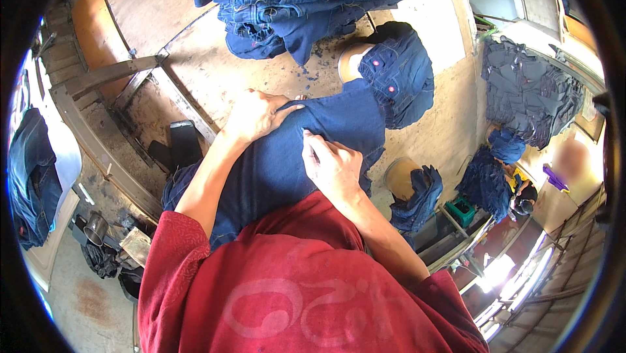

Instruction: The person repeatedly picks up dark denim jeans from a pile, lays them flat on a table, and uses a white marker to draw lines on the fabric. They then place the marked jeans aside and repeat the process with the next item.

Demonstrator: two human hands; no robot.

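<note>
A dark blue denim garment [274, 170] lies across my lap and reaches up over the work surface. My left hand [256, 117] grips its far edge, the thumb on top and the other fingers partly hidden beyond the cloth. Just to the right, my right hand [334, 162] is closed in a pinch over the denim, its fingertips at the cloth's surface. Whatever sits between those fingertips is too small to make out.
A tall stack of blue jeans [287, 0] stands at the far side. Folded denim with red round labels [398, 69] hangs over a round support to the right. Black cloth pieces [528, 85] are heaped farther right, near a green crate [460, 211]. A metal cup [96, 228] lies at lower left.
</note>
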